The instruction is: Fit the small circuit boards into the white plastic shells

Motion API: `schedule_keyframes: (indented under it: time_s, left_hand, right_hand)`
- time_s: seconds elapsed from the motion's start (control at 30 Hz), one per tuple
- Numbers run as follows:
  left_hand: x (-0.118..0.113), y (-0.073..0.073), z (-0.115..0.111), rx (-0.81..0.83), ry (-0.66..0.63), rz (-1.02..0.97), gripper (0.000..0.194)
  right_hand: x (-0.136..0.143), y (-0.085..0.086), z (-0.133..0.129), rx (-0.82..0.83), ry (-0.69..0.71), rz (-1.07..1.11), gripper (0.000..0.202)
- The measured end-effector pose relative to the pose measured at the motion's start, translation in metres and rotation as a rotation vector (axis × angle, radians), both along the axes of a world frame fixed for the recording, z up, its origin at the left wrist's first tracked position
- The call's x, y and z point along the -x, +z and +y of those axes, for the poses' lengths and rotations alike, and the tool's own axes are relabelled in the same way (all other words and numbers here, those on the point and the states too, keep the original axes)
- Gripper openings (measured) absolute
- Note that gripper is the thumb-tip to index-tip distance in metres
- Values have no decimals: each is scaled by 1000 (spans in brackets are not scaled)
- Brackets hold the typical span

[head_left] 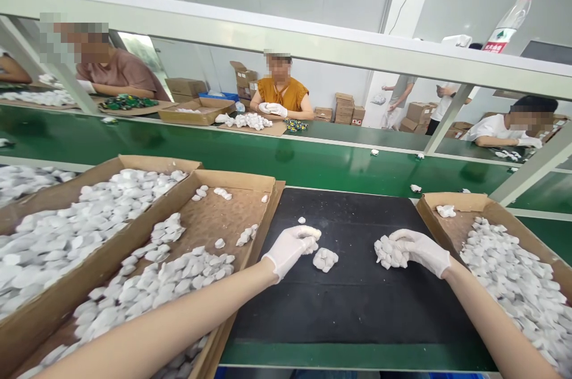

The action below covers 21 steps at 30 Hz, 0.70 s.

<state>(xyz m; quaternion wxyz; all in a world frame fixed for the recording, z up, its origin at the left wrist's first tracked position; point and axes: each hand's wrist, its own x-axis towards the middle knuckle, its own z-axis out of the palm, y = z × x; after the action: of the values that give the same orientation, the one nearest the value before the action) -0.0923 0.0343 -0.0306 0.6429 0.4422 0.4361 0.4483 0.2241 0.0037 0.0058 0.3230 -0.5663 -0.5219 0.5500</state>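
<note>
My left hand [292, 249], in a white glove, is over the left part of the black mat [357, 307]. Its fingers are pinched together on a small white piece, mostly hidden by them. Just right of it a white lump [325, 260] lies on the mat, and a smaller white piece [302, 220] lies beyond the fingertips. My right hand [417, 249], gloved too, has its fingers curled round the right side of a cluster of white pieces [389, 252] at the mat's right.
Cardboard trays [232, 179] of white pieces stand at the left, another tray [476, 201] at the right. Behind the mat runs a green conveyor [313, 164] with small items. A white beam [286, 33] crosses above. Several people sit or stand beyond.
</note>
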Motion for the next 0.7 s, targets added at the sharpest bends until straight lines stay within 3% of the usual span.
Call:
schedule_keyframes:
  time_s: [0.17,0.33,0.53,0.7]
  left_hand:
    - [0,1,2,7,5,10,18]
    - [1,2,4,16,6,24,18]
    - [2,1,5,5,-12,38,17]
    - [5,-6,7,-48,-51,87,19]
  right_hand:
    - [19,-11,-2,-58,12,18,38]
    - [25,-17,14,-255,-171,-151,38]
    - [24,-22,37,-475,-282,-414,11]
    - [19,-36,39,-493,-357,-346,17]
